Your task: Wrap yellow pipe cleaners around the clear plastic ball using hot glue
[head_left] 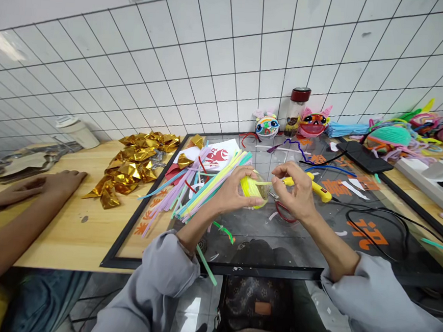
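Note:
My left hand (235, 190) is curled around a rounded, see-through form wound with yellow pipe cleaner (249, 186). A loose yellow length stretches from it to the fingertips of my right hand (294, 188), which are pinched together on its end. Behind my right hand lies a yellow glue gun (321, 190), partly hidden, its black cord trailing right. Red-handled scissors (286, 213) rest just below that hand. A bundle of pastel pipe cleaners (200, 192) lies beside my left hand.
Two decorated animal-face balls, one white (266, 126) and one red (313, 124), flank a glass bottle (296, 113) by the wall. Gold foil pieces (129, 166) sit left. A black phone (364, 156) and power strip (430, 185) are right. Another person's hands (51, 183) rest far left.

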Motion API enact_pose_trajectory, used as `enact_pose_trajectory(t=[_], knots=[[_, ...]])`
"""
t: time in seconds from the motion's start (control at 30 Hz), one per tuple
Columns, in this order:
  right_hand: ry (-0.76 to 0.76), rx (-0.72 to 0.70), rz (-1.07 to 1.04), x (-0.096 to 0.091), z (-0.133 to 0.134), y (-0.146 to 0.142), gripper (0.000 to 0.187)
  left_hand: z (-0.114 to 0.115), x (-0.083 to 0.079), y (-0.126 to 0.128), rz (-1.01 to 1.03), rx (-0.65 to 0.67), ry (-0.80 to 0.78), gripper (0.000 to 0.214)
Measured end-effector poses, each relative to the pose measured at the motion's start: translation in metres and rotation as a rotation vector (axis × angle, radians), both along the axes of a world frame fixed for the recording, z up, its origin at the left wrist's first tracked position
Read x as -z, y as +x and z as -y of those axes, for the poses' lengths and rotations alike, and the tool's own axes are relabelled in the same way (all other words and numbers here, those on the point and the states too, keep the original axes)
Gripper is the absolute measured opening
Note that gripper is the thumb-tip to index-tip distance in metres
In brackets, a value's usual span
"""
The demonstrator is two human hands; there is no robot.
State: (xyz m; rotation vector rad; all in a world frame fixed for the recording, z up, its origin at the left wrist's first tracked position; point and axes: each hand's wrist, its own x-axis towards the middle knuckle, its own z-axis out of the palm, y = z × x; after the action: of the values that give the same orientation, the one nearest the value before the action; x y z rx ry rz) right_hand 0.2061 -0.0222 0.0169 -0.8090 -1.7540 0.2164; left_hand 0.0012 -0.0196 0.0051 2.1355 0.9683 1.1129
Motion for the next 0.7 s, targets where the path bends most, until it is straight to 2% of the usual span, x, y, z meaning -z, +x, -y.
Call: enact_pose_trajectory(t=[0.13, 0.33, 0.53, 0.7], knots=[[-0.107, 0.045, -0.095, -0.002, -0.004, 0.004, 0.007, -0.002, 0.004, 0.0, -0.066, -0.044, 0.064, 0.076], [-0.264, 0.058, -0.218, -0.002, -0.008, 0.007, 0.014, -0.005, 0.012, 0.001, -0.135, -0.087, 0.165, 0.091], [-0.264, 0.149, -0.274, 0.002, -0.018, 0.016, 0.016, -0.002, 0.01, -0.001, -0.159, -0.141, 0.176, 0.085], [-0.251, 0.287, -0.339, 0.003, -0.028, 0.03, 0.013, -0.002, 0.004, -0.003, -0.188, -0.146, 0.141, 0.068]])
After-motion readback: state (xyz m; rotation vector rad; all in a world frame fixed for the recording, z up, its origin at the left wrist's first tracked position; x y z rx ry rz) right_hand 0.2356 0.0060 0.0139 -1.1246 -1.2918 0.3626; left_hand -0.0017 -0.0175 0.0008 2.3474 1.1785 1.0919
